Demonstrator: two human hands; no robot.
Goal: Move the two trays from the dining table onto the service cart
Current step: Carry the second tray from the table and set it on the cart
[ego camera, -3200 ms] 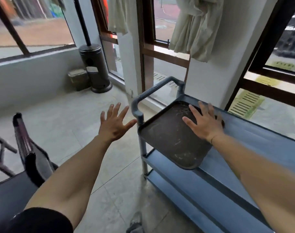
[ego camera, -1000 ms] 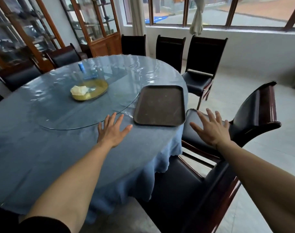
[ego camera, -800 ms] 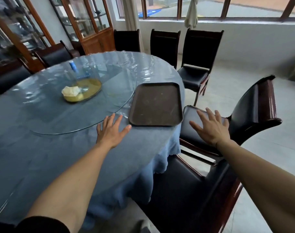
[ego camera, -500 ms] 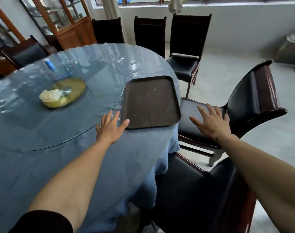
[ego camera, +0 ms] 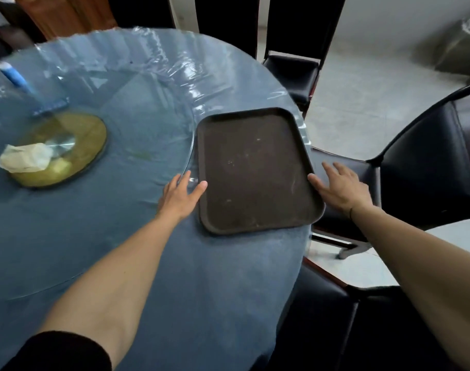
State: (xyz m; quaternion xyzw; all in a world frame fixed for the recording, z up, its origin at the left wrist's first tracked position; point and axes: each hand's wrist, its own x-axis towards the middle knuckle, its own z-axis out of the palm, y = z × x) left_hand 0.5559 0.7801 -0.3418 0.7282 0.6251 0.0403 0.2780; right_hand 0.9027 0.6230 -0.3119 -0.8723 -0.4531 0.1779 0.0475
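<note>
A dark brown tray [ego camera: 256,170] lies flat on the right side of the round dining table [ego camera: 153,263], its right edge close to the table's rim. The tray is empty, its surface scuffed and speckled with pale marks.

The left hand [ego camera: 179,195] rests at the tray's left edge, fingers spread wide and flat on the blue tablecloth, the thumb tip touching or just short of the raised rim; which of the two cannot be told. The right hand [ego camera: 340,190] is at the tray's right edge, also spread open, palm down, with the thumb at the rim. It sits over the gap between the table and the black seat of the chair [ego camera: 426,167] on the right. Neither hand grips anything.

A clear plastic sheet [ego camera: 175,65] covers the far part of the tablecloth, wrinkled and shining. A glass turntable [ego camera: 148,124] sits on the middle of the table; its curved edge runs just left of the tray's far left corner. On the far left of it are a yellowish round dish [ego camera: 76,145] with a crumpled pale cloth [ego camera: 25,158] on its near left side, and a blue object [ego camera: 27,87] beyond it, too blurred to name.

More dark chairs [ego camera: 292,46] stand at the far side of the table, and another is pushed in at the near right.
</note>
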